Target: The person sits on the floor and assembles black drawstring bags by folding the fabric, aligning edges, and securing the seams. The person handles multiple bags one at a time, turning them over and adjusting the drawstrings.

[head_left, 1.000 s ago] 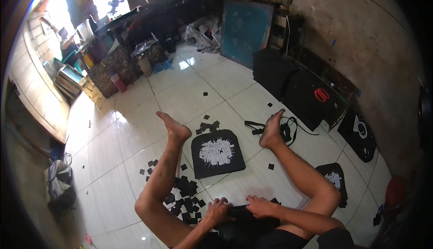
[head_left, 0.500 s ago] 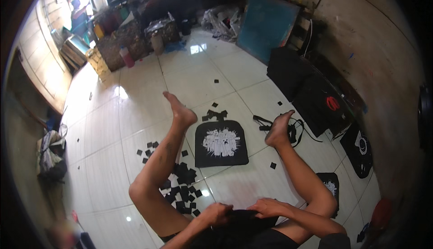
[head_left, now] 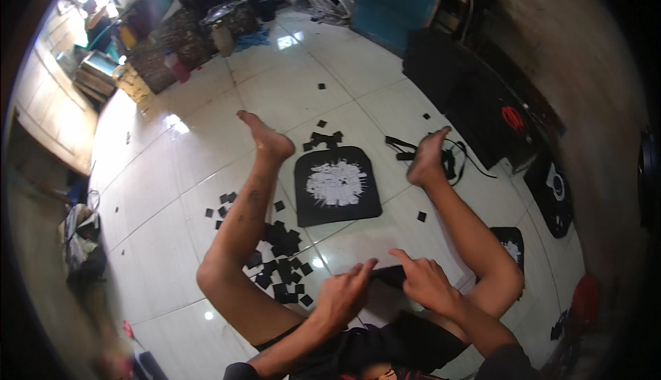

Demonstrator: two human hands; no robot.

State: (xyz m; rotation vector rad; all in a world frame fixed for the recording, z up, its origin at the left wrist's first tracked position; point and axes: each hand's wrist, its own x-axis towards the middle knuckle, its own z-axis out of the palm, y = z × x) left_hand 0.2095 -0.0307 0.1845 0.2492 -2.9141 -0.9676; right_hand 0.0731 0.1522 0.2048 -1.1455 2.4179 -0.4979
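Between your bent legs (head_left: pixel 237 242), the black piece (head_left: pixel 389 276) has moved farther from your shorts (head_left: pixel 344 347), baring floor (head_left: pixel 392 304) behind it; your left hand (head_left: pixel 343 297) and right hand (head_left: pixel 428 283) seem to pinch its ends, so it spans the gap; hidden fingers I cannot tell.

Whoever sits over there wears loose black shorts (head_left: pixel 430 342) that stop on the thighs, and a top with a dark right sleeve (head_left: pixel 509 363) and a dark left sleeve (head_left: pixel 241 372), leaving the forearms uncovered. A bit of red patterning shows at the waist, too small to read. The left grip (head_left: pixel 344 297) and right grip (head_left: pixel 425 282) are bare hands; both feet are bare. Dark tattoo-like markings (head_left: pixel 253 197) sit on the left lower leg.
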